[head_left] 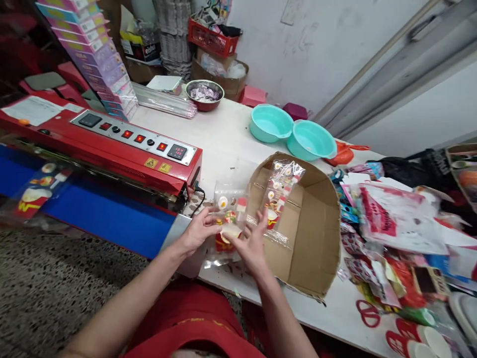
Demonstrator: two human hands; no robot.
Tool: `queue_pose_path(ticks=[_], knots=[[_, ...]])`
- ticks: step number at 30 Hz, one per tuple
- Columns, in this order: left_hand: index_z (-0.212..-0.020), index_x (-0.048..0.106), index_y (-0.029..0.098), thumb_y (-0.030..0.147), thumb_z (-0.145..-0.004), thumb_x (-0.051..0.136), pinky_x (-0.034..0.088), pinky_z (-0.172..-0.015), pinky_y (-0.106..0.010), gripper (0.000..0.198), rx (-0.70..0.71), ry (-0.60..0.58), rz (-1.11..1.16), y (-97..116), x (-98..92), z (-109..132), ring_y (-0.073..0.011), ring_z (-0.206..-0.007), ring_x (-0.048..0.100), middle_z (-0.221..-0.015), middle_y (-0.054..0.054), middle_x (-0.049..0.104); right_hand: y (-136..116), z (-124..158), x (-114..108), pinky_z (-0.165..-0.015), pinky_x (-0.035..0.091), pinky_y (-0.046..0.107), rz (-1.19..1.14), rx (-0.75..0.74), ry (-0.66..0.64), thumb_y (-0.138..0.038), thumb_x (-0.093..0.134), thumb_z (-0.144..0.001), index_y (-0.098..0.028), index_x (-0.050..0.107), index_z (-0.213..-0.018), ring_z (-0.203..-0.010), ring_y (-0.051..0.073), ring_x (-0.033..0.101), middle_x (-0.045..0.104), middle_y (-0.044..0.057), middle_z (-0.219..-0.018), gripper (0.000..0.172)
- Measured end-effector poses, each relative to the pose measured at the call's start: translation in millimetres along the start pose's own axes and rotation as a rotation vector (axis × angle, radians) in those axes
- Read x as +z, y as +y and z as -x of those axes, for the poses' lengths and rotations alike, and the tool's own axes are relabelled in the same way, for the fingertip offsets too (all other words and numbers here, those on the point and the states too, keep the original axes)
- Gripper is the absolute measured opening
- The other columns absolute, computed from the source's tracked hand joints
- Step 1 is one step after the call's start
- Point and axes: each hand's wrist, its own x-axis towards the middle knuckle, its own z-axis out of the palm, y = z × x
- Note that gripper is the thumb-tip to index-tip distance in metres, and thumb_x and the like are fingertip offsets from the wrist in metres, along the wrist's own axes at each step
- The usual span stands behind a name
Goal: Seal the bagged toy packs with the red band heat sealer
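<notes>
Between my hands is a clear plastic packet [230,217] of small toy-food pieces: a fried egg, a round colourful piece and a red and yellow fries-box shape. My left hand [201,231] pinches its left side. My right hand [254,242] has its thumb over the packet's front and its fingers at the right edge, partly hidden. Just right of it, similar packets [282,186] lie overlapping in a shallow cardboard box [313,233]. Another such packet [35,191] lies at the left on the blue belt [112,214] of a red sealing machine [149,161].
Two turquoise basins [271,123] and a metal bowl of small sachets [204,94] stand towards the back. A tall stack of colourful boxes [97,59] rises behind the machine. Plastic bags [402,219], red-handled scissors [368,313] and paper cups [413,343] crowd the right side.
</notes>
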Motion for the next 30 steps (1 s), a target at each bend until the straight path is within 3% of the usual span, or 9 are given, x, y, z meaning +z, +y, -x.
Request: queue_pose_path(ticks=[2, 4, 6, 8, 12, 15, 20, 24, 30], knots=[[-0.117, 0.053, 0.018, 0.021, -0.065, 0.079, 0.049, -0.084, -0.031, 0.058, -0.074, -0.028, -0.038, 4, -18.0, 14, -0.0212, -0.097, 0.065, -0.109, -0.01, 0.068, -9, -22, -7, -0.09, 0.053, 0.043, -0.16, 0.024, -0.09, -0.042, 0.084, -0.061, -0.034, 0.011, -0.147, -0.121, 0.029, 0.051, 0.021, 0.014, -0.152, 0.113], [-0.113, 0.056, 0.017, 0.019, -0.064, 0.079, 0.049, -0.081, -0.03, 0.054, -0.158, -0.067, -0.05, 3, -36.6, 29, -0.021, -0.095, 0.066, -0.108, -0.01, 0.069, -15, -45, -11, -0.084, 0.055, 0.038, -0.257, 0.055, -0.291, -0.041, 0.082, -0.064, -0.031, 0.04, -0.136, -0.11, 0.025, 0.059, 0.039, 0.011, -0.144, 0.084], [-0.109, 0.059, 0.016, 0.02, -0.062, 0.081, 0.049, -0.081, -0.03, 0.051, -0.216, -0.082, -0.037, -1, -52.6, 41, -0.0217, -0.094, 0.066, -0.108, -0.011, 0.069, -15, -59, -10, -0.078, 0.055, 0.034, -0.277, 0.113, -0.485, -0.041, 0.081, -0.066, -0.023, 0.064, -0.104, -0.097, 0.023, 0.064, 0.06, 0.009, -0.124, 0.045], [-0.109, 0.06, 0.016, 0.022, -0.062, 0.082, 0.05, -0.081, -0.03, 0.052, -0.235, -0.07, -0.003, -4, -63.8, 48, -0.0224, -0.095, 0.066, -0.11, -0.011, 0.068, -11, -62, -1, -0.073, 0.054, 0.032, -0.27, 0.197, -0.561, -0.044, 0.081, -0.064, -0.019, 0.069, -0.076, -0.085, 0.021, 0.066, 0.07, 0.008, -0.102, 0.03], [-0.117, 0.059, 0.021, 0.035, -0.068, 0.079, 0.051, -0.075, -0.027, 0.055, -0.177, 0.079, 0.078, 2, -71.7, 42, -0.021, -0.098, 0.065, -0.12, -0.01, 0.065, -7, -51, 29, -0.069, 0.053, 0.033, -0.277, 0.308, -0.509, -0.046, 0.084, -0.057, -0.019, 0.074, -0.071, -0.072, 0.019, 0.066, 0.074, 0.007, -0.087, 0.032], [-0.1, 0.068, 0.015, 0.04, -0.064, 0.081, 0.051, -0.064, -0.026, 0.046, -0.145, 0.283, 0.121, 11, -73.5, 25, -0.0188, -0.078, 0.067, -0.098, -0.01, 0.071, -10, -42, 50, -0.07, 0.053, 0.033, -0.244, 0.29, -0.494, -0.044, 0.084, -0.057, -0.02, 0.076, -0.072, -0.07, 0.02, 0.066, 0.075, 0.006, -0.08, 0.03], [-0.069, 0.067, 0.011, 0.031, -0.05, 0.086, 0.047, -0.053, -0.026, 0.034, -0.131, 0.529, 0.14, 13, -82.8, 2, -0.0158, -0.055, 0.062, -0.066, -0.007, 0.069, -9, -35, 75, -0.067, 0.054, 0.034, -0.241, 0.282, -0.439, -0.043, 0.085, -0.056, -0.018, 0.076, -0.073, -0.068, 0.021, 0.067, 0.074, 0.007, -0.077, 0.031], [-0.066, 0.062, 0.012, 0.03, -0.049, 0.086, 0.047, -0.051, -0.026, 0.035, -0.114, 0.596, 0.146, 10, -96.8, -6, -0.0141, -0.047, 0.058, -0.052, -0.003, 0.063, 0, -35, 92, -0.061, 0.053, 0.032, -0.351, 0.358, -0.361, -0.037, 0.088, -0.049, -0.017, 0.069, -0.075, -0.062, 0.019, 0.066, 0.073, 0.005, -0.071, 0.038], [-0.086, 0.061, 0.013, 0.031, -0.046, 0.089, 0.048, -0.048, -0.024, 0.052, -0.174, 0.634, 0.086, 21, -129.3, 5, -0.0161, -0.053, 0.064, -0.071, -0.006, 0.07, 13, -54, 137, -0.056, 0.05, 0.028, -0.47, 0.431, -0.301, -0.034, 0.088, -0.045, -0.017, 0.06, -0.081, -0.057, 0.016, 0.063, 0.07, 0.003, -0.066, 0.049]])
